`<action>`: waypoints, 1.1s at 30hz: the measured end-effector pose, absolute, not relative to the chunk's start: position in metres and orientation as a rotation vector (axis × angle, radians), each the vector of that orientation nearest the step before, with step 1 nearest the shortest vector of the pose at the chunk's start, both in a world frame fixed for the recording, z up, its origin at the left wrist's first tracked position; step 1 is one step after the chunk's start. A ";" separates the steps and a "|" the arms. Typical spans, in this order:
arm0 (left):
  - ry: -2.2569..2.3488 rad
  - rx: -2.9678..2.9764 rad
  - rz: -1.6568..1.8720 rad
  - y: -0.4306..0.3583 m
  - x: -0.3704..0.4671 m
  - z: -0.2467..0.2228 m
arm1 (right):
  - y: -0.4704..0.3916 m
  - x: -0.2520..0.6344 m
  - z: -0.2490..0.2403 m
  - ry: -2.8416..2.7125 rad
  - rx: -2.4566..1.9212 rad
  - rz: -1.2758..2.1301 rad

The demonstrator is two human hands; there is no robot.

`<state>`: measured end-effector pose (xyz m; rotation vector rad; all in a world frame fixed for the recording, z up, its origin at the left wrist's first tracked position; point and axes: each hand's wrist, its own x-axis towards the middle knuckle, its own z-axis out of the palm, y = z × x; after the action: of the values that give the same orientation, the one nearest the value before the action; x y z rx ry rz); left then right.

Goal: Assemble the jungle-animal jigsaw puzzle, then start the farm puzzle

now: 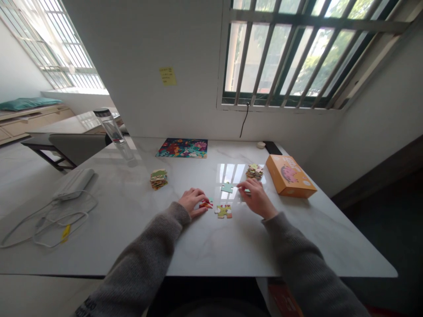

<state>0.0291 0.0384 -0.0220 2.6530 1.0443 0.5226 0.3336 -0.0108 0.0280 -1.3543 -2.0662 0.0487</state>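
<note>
My left hand (194, 203) rests on the table with thumb and fingers closed around a red puzzle piece (206, 204), which they partly cover. Just right of it lies a yellow-green puzzle piece (224, 211) with white and orange parts. My right hand (257, 197) is bent over a pale green puzzle piece (247, 191), mostly hidden beneath the fingers. Another pale green puzzle piece (226, 187) lies flat just left of those fingertips. Behind my right hand is a stack of puzzle pieces (254, 171). A second stack of pieces (159, 179) stands farther left.
An orange box (290, 176) stands at the right, and a colourful picture sheet (182, 148) lies by the wall. A clear bottle (110, 126) is at the back left. A white device (74, 184) with looped cables (62, 220) occupies the table's left side.
</note>
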 end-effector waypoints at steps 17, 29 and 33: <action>1.412 2.667 0.533 0.051 0.017 -0.021 | 0.005 0.408 0.017 -2.173 -1.546 0.072; 1.391 2.596 0.639 0.049 0.020 -0.017 | 0.003 0.393 0.029 -1.931 -1.352 0.100; 1.203 2.455 0.947 0.036 0.036 -0.005 | -0.010 0.342 0.031 -1.876 -1.175 0.129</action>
<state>0.0359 0.0365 -0.0053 2.4547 1.2028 0.9465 0.3417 -0.0103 0.0307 -1.1746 -1.8761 0.1292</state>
